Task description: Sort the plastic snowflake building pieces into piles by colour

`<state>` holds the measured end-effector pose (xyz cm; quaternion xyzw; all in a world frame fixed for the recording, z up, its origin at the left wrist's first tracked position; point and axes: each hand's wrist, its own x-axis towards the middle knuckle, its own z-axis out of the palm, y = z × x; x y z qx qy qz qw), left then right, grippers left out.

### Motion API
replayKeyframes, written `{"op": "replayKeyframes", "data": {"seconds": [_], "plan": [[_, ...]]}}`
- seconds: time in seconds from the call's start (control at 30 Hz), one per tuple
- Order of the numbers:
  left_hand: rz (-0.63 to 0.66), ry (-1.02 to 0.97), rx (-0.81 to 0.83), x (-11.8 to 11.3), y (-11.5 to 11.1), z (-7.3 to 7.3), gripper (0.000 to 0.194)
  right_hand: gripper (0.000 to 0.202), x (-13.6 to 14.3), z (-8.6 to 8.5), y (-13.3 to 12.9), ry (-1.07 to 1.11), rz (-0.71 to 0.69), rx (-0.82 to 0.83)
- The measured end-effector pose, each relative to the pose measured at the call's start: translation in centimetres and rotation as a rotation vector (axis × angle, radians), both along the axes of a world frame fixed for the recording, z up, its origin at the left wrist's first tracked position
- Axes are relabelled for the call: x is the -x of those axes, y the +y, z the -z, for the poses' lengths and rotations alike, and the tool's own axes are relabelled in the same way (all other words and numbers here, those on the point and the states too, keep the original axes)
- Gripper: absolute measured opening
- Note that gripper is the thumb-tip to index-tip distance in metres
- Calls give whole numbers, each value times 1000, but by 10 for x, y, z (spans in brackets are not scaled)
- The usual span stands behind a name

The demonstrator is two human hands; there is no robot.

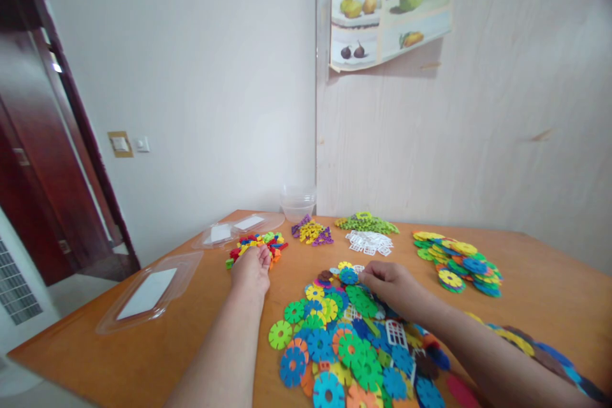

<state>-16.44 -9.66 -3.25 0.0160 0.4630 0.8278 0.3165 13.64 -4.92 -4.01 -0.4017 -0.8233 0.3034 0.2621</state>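
My left hand (252, 269) is over the near edge of a pile of small red, yellow, green and blue plastic bricks (258, 241). Its fingers are curled together, and whatever they hold is hidden. At the far end of a big mixed heap of notched plastic discs (351, 350) is my right hand (392, 287). Thumb and forefinger come together beside a blue disc (349, 276); what is between them is too small to make out. White window-shaped pieces (396, 334) lie among the discs.
Sorted behind the heap are purple and yellow pieces (312, 233), green pieces (366, 224) and white window pieces (369, 242). A disc pile (459, 261) lies right. A clear tub (297, 204) stands by the wall; clear lids (148, 293) lie left on the wooden table (201, 331).
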Motion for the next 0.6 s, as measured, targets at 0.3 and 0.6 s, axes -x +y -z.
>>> {"op": "replayKeyframes", "data": {"seconds": [0.3, 0.6], "plan": [[-13, 90, 54, 1, 2, 2, 8, 36, -1, -3, -1, 1, 7, 11], [136, 482, 135, -26, 1, 2, 9, 34, 0, -4, -2, 31, 7, -5]]}}
